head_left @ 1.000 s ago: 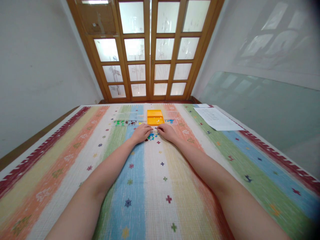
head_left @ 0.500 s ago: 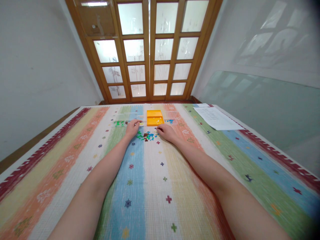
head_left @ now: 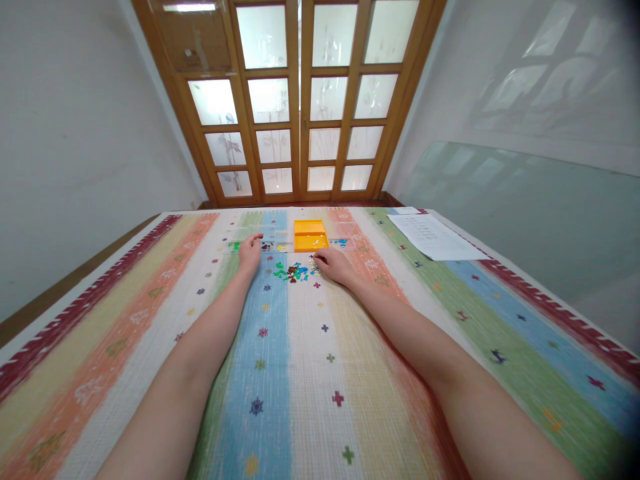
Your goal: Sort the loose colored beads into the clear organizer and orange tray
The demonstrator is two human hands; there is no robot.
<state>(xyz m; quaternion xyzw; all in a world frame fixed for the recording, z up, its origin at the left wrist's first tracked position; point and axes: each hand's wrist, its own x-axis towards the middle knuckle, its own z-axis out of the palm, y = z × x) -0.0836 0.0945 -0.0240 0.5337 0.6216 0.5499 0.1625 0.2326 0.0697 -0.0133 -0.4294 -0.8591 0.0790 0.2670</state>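
Note:
My left hand (head_left: 251, 251) is over the row of clear boxes, beside the small green pieces (head_left: 235, 247), its thumb and fingertips drawn together. Whatever is between them is too small to make out. To its right, small brown pieces (head_left: 267, 246) and yellow pieces (head_left: 281, 247) lie in clear compartments. My right hand (head_left: 333, 263) rests at the right edge of a loose pile of small coloured pieces (head_left: 295, 272), fingers curled down by some white ones. Its fingertips are partly hidden. An orange box (head_left: 310, 225) with its lid up holds a few white pieces.
Right of the orange box, small blue pieces (head_left: 341, 243) lie in a clear box. Printed paper sheets (head_left: 434, 237) lie at the back right of the table. A striped cloth (head_left: 310, 373) covers the tabletop; wooden glazed doors (head_left: 303, 133) stand behind it.
My left hand has moved left, from above the yellow pieces to beside the green ones, uncovering the brown and yellow pieces. My right hand has stayed at the pile.

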